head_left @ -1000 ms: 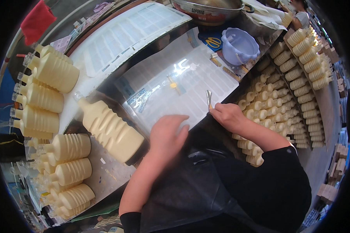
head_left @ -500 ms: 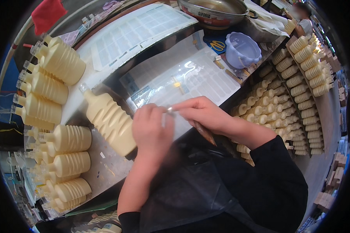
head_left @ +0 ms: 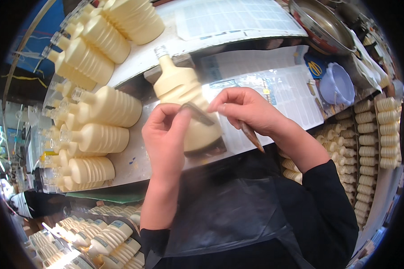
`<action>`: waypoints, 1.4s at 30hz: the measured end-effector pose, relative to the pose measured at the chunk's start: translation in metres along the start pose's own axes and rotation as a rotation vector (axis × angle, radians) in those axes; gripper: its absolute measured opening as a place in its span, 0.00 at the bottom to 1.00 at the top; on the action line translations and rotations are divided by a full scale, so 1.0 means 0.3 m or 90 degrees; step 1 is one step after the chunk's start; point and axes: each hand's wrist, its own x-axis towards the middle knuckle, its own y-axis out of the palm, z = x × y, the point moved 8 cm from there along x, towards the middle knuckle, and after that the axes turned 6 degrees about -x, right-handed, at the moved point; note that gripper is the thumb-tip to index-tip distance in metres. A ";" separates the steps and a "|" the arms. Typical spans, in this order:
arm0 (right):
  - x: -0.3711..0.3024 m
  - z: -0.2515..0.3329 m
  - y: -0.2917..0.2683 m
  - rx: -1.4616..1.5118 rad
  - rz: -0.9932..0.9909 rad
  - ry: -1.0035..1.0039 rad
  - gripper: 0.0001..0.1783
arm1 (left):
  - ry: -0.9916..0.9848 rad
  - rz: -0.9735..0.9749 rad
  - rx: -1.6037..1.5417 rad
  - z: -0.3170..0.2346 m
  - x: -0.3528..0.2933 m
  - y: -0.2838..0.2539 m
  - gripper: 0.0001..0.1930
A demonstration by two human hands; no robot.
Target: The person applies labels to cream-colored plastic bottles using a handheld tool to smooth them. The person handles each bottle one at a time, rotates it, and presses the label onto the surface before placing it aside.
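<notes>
Between thumb and fingers my left hand (head_left: pixel 165 130) pinches a small, thin, greyish translucent strip (head_left: pixel 198 114). My right hand (head_left: pixel 249 109) has its thumb and forefinger together just right of the strip; whether they touch it is blurred. A brown pointed tool (head_left: pixel 252 137) is tucked in the curled lower fingers of that hand. Beyond both hands a cream bottle (head_left: pixel 180 84) with a clear threaded neck lies on its side, its neck pointing away from me. My left hand and the strip cover part of its body. The bottle's dark base is toward me.
Several cream bottles (head_left: pixel 105 105) are grouped at the left of the table. Printed sheets (head_left: pixel 292 89) lie right of the bottle, beside a lavender bucket (head_left: pixel 337 85). A metal pan (head_left: pixel 321 22) stands at the back right. Racked bottles (head_left: pixel 366 141) fill the right.
The view has swung left. Both hands are now in front of the bottle, and the strip shows in my left fingers. My right fingertips have drawn a little apart from the left.
</notes>
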 end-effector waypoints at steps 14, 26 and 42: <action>0.210 0.070 0.002 -0.093 -0.040 -0.038 0.10 | 0.003 -0.134 -0.149 0.070 0.138 -0.139 0.04; 0.296 0.025 -0.060 -0.100 -0.128 -0.060 0.09 | 0.009 -0.144 -0.096 0.194 0.209 -0.176 0.10; 0.321 0.019 -0.051 -0.071 -0.100 -0.030 0.11 | -0.047 -0.214 -0.136 0.169 0.210 -0.141 0.17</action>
